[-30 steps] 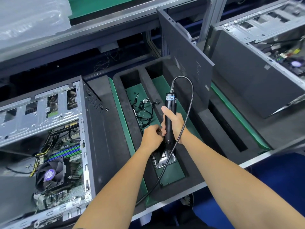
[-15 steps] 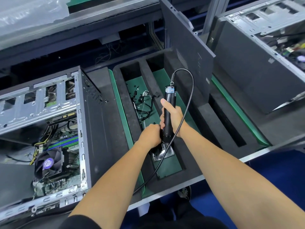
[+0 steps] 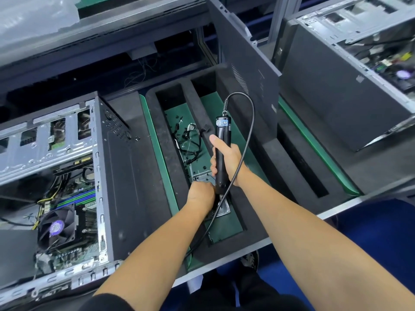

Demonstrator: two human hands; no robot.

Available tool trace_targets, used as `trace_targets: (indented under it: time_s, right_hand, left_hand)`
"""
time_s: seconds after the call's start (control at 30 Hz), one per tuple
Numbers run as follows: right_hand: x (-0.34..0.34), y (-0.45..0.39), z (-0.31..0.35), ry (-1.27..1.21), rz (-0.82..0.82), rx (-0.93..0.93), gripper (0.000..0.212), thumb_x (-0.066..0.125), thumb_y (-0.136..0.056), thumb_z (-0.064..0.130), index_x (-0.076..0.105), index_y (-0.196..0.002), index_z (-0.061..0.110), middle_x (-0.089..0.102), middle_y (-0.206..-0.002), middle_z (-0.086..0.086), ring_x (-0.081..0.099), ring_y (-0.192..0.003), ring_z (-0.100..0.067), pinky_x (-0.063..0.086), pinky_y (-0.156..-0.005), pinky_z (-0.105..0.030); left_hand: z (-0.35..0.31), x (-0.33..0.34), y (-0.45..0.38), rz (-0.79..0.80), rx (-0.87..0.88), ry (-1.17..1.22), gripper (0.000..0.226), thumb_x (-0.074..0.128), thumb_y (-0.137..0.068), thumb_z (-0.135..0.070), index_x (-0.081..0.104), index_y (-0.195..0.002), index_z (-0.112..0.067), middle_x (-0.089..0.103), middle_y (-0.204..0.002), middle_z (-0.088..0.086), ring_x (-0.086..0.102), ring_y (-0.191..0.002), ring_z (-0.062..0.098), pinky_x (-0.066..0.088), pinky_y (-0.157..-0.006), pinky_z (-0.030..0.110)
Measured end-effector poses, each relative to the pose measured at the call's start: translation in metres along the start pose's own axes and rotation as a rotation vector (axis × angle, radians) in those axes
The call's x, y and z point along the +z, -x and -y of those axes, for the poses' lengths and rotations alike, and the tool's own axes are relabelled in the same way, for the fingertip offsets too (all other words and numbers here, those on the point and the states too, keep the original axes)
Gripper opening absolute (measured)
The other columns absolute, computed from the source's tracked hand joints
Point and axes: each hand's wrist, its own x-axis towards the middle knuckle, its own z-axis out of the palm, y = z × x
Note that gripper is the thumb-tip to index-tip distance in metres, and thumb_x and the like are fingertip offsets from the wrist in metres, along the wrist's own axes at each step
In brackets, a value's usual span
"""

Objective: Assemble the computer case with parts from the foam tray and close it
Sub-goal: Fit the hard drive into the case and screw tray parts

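Observation:
An open computer case [image 3: 67, 187] lies at the left with its fan and motherboard showing. The black foam tray [image 3: 170, 153] sits in the middle. One of its green-floored slots holds a bundle of black cables [image 3: 190, 140] and a small metal plate [image 3: 221, 209]. My right hand [image 3: 226, 158] grips a black electric screwdriver [image 3: 221, 153] held upright over that plate. My left hand [image 3: 201, 196] is curled at the screwdriver's tip, above the plate; what its fingers hold is hidden. A dark side panel [image 3: 247, 63] leans upright at the tray's back right.
A second open case [image 3: 348, 86] stands at the right. The screwdriver's black cord [image 3: 249, 135] loops up and hangs down past the tray's front edge. Two narrow foam slots [image 3: 301, 171] lie right of my hands. A shelf rail [image 3: 112, 21] runs across the back.
Both hands and the screwdriver have shifted slightly downward toward the metal plate; my left hand has closed in lower at the tip. The camera view has tilted a little.

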Motion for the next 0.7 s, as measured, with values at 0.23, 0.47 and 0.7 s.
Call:
trace_targets:
  time_s: [0.23, 0.47, 0.7]
  right_hand:
    - [0.0016, 0.0001, 0.0003, -0.001, -0.005, 0.006, 0.045, 0.074, -0.080, 0.046, 0.047, -0.072, 0.011, 0.049, -0.052, -0.009, 0.044, -0.041, -0.022, 0.043, -0.045, -0.029]
    - [0.0029, -0.0015, -0.0016, 0.011, -0.020, -0.013, 0.047, 0.075, -0.076, 0.049, 0.049, -0.069, 0.011, 0.050, -0.052, -0.010, 0.044, -0.039, -0.022, 0.043, -0.044, -0.029]
    - [0.0031, -0.0010, -0.0007, 0.014, -0.025, -0.018, 0.047, 0.074, -0.076, 0.049, 0.048, -0.066, 0.011, 0.050, -0.051, -0.009, 0.044, -0.039, -0.023, 0.043, -0.044, -0.029]
  left_hand:
    - [-0.0011, 0.0005, 0.0025, -0.066, 0.039, -0.049, 0.028, 0.046, -0.091, 0.000, 0.059, -0.112, -0.013, 0.062, -0.111, 0.001, 0.060, -0.100, 0.019, 0.031, -0.059, 0.025]
    - [-0.0026, 0.0012, 0.0039, -0.072, 0.146, -0.116, 0.034, 0.047, -0.090, 0.000, 0.056, -0.121, -0.012, 0.062, -0.113, 0.001, 0.059, -0.104, 0.022, 0.034, -0.068, 0.029]
    - [-0.0013, 0.0028, 0.0032, -0.034, 0.119, -0.025, 0.031, 0.043, -0.093, 0.000, 0.055, -0.120, -0.009, 0.060, -0.120, 0.005, 0.058, -0.109, 0.025, 0.041, -0.074, 0.029]
